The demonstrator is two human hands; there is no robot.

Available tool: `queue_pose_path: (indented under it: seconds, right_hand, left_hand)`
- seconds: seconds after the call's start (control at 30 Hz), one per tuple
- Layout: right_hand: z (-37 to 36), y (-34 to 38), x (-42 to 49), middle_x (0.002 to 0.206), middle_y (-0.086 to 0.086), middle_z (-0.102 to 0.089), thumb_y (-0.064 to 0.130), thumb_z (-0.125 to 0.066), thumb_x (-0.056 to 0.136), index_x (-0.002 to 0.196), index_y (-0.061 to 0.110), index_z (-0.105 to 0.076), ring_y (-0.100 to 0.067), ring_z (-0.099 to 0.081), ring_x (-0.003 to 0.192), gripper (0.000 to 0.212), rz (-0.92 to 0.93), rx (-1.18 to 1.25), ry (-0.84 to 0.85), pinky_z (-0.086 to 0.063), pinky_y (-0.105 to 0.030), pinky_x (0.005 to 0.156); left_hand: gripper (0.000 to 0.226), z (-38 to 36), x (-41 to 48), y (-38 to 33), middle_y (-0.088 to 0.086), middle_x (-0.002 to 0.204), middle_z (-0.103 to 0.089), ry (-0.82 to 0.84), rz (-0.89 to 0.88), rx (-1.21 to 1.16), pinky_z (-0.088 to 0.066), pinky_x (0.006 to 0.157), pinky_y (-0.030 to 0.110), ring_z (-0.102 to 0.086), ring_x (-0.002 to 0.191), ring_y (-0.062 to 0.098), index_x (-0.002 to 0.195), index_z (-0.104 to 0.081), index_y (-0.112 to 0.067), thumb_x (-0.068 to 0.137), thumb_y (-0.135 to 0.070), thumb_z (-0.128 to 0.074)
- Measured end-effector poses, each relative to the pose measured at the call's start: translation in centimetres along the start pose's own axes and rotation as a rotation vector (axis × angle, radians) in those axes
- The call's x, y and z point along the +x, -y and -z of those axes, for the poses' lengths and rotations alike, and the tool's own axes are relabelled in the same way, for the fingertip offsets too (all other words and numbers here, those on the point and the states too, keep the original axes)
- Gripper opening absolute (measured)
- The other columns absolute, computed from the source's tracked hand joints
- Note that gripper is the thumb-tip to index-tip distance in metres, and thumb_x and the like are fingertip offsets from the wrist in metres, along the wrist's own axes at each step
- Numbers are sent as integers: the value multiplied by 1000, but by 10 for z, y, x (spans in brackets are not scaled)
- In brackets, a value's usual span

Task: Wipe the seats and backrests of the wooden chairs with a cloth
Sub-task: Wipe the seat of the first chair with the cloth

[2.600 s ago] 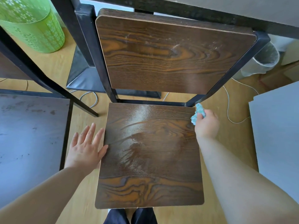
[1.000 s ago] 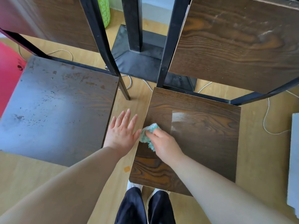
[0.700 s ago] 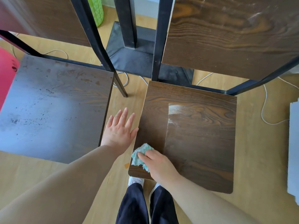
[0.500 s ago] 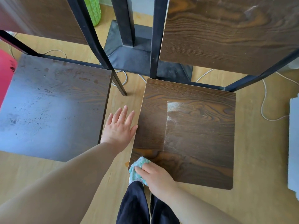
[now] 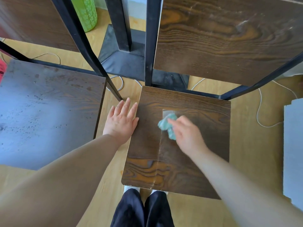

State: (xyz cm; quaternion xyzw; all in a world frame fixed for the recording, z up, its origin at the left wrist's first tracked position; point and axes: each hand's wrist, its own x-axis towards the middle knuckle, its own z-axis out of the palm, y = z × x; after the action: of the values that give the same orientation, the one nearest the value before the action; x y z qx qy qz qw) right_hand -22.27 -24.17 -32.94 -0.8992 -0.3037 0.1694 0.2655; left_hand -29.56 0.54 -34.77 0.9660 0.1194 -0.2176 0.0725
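Two dark trouser legs (image 5: 142, 210) stand nearest, just under the front edge of the wooden seat (image 5: 196, 169). On that seat the right hand (image 5: 186, 133), blurred, grips a teal cloth (image 5: 167, 126) pressed to the wood near the middle. The left hand (image 5: 121, 120) lies flat with straight fingers, its thumb side against the seat's left edge; the hands are apart. Left of it sits a second seat (image 5: 45, 112), spotted. Beyond rises the grainy backrest (image 5: 229, 38), and farthest, a green bin (image 5: 85, 12).

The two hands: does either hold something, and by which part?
The right hand holds the bunched teal cloth by its right side, on the chair seat. The left hand holds nothing.
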Motion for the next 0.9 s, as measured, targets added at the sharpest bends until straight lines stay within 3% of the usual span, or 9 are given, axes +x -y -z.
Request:
queue_pose_path:
  seconds: [0.07, 0.17, 0.27, 0.4, 0.57, 0.77, 0.9]
  right_hand:
    - [24, -21, 33, 95, -6, -53, 5, -51, 96, 125, 8, -64, -22, -54, 82, 32, -62, -35, -108, -50, -39, 70]
    - [43, -45, 75, 108, -7, -55, 11, -46, 101, 134, 9, -58, -13, -51, 94, 35, -195, -66, -172, -45, -26, 81]
    - [42, -54, 106, 118, -6, -55, 12, -42, 103, 137, 11, -56, -17, -54, 104, 36, -284, -34, -203, -42, -21, 86]
    - [23, -47, 124, 118, -4, -53, 13, -41, 103, 136, 11, -57, -19, -54, 105, 36, -221, -38, -129, -51, -29, 90]
    - [6, -42, 121, 136, -3, -50, 17, -47, 102, 142, 17, -50, -21, -52, 120, 40, -210, -115, -37, -49, -33, 100]
    - [-1, -32, 98, 130, -2, -52, 19, -51, 101, 145, 20, -45, -17, -53, 117, 45, -165, -143, 41, -47, -29, 100]
    - [-16, -23, 61, 118, -1, -56, 16, -53, 100, 143, 18, -49, -17, -58, 103, 43, -74, -122, 55, -50, -26, 90]
  left_hand:
    - [57, 5, 9, -6, 2, 167, 4, -17, -23, -27, -4, 124, 45, 4, 153, 23, 159, -2, -29, 106, -47, -14]
    - [58, 8, 23, -13, -1, 167, 6, -4, -75, -27, -3, 124, 45, 6, 153, 20, 159, 0, -28, 106, -45, -17]
    - [61, 3, 32, -17, -6, 165, 15, 40, -139, 39, -1, 124, 46, 12, 152, 16, 158, 7, -27, 106, -49, -16]
    - [65, -10, 34, -14, -7, 160, 27, 49, -147, 76, -1, 124, 46, 14, 152, 14, 157, 12, -27, 105, -52, -16]
    - [66, -11, 37, -11, -8, 160, 27, 54, -159, 78, -2, 124, 46, 12, 152, 14, 157, 14, -28, 104, -55, -15]
    - [67, -5, 35, -9, -7, 165, 17, 57, -158, 68, -2, 124, 46, 13, 152, 16, 158, 9, -28, 103, -55, -19]
    - [66, -2, 26, -6, -5, 166, 14, 52, -139, 42, -1, 124, 46, 12, 152, 16, 158, 6, -27, 103, -54, -19]
